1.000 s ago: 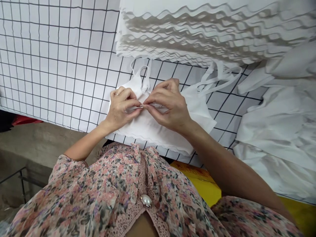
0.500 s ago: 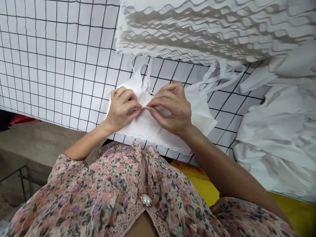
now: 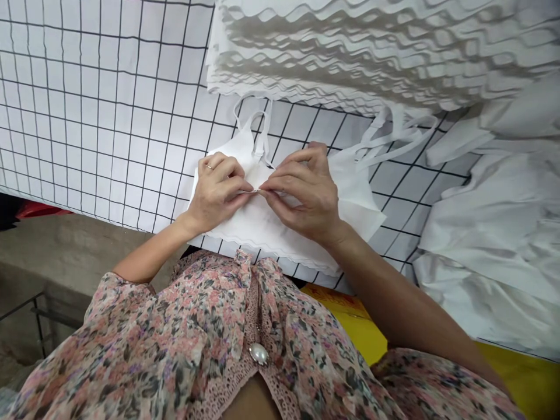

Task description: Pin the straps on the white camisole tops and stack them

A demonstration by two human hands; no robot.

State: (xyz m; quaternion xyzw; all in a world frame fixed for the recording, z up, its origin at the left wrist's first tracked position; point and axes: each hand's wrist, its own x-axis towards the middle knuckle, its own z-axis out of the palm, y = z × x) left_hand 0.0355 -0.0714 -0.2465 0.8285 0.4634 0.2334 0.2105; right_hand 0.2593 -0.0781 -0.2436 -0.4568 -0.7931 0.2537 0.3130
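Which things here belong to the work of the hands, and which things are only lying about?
In the work: left hand, right hand, small metal pin, white strapped fabric piece.

Lying about: stack of scalloped white fabric pieces, crumpled white cloth, grid-lined white sheet.

The one camera sits on the person's head, facing forward and steeply down over the floral blouse [image 3: 175,350]. It looks from close above the left hand [image 3: 216,192], the right hand [image 3: 306,195] and the grid-printed tabletop [image 3: 100,116], with the chest along the frame's lower edge.
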